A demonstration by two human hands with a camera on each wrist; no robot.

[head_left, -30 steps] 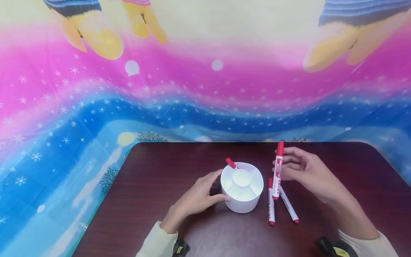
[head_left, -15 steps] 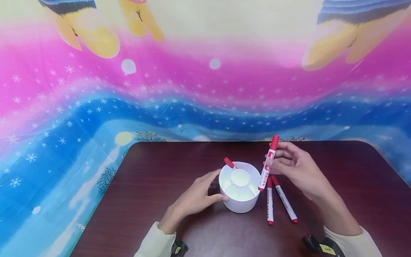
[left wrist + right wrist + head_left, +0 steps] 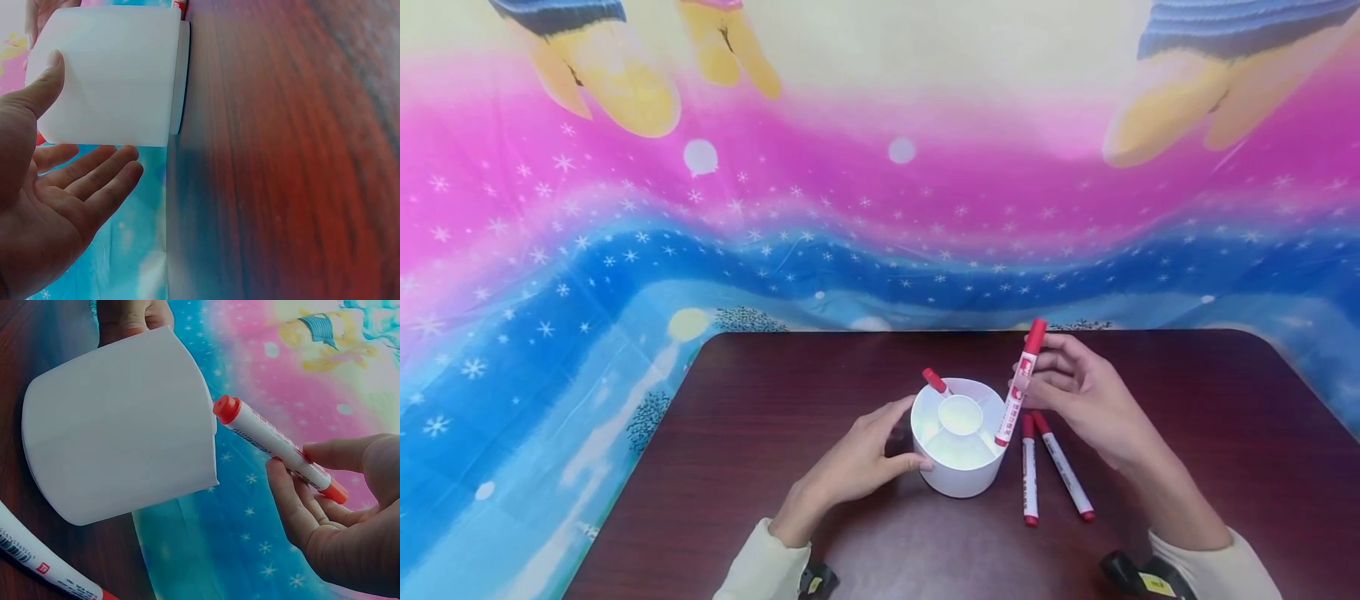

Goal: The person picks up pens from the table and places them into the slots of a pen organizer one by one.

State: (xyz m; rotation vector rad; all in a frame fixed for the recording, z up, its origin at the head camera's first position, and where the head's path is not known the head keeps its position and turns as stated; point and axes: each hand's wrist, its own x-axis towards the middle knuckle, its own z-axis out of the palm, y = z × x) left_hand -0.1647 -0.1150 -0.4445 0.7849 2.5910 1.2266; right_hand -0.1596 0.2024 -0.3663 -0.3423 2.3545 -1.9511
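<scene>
A white round pen holder with a ring in its centre and dividers around it stands on the table. My left hand holds its left side, thumb at the front and fingers farther back. One red-capped marker leans in its back left compartment. My right hand pinches another red-and-white marker between thumb and fingers, cap end up and tilted. In the right wrist view, this marker's red lower end is close to the holder's rim; whether they touch I cannot tell.
Two more red-capped markers, one nearer the holder and one farther right, lie on the dark wooden table. Behind the table hangs a colourful printed cloth.
My right hand has moved left with its marker, which has gone from upright to tilted, its lower end now over the holder's right rim. The left hand keeps its hold.
</scene>
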